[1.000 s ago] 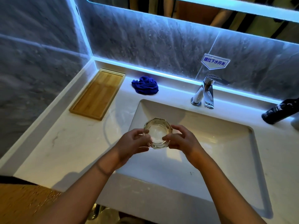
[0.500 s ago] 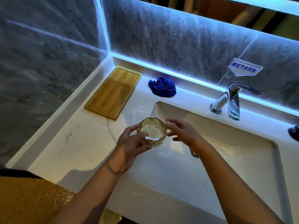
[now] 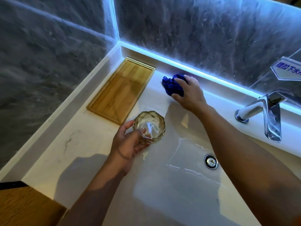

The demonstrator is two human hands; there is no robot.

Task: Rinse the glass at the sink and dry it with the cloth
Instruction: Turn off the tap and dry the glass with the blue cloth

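Note:
A faceted amber glass (image 3: 150, 126) is held upright in my left hand (image 3: 128, 142), over the left edge of the white sink basin (image 3: 171, 190). My right hand (image 3: 189, 93) reaches to the back of the counter and lies on the crumpled blue cloth (image 3: 171, 86), fingers curled around it. The cloth rests on the counter by the lit wall strip, partly hidden under my fingers.
A wooden tray (image 3: 120, 90) lies on the counter at the back left. The chrome tap (image 3: 267, 111) stands at the right behind the basin. The drain (image 3: 211, 161) sits in the basin floor. A label (image 3: 286, 70) is stuck on the grey wall.
My right hand has let go of the glass and reached back onto the blue cloth. My left hand alone holds the glass, moved left toward the counter. The view has swung left.

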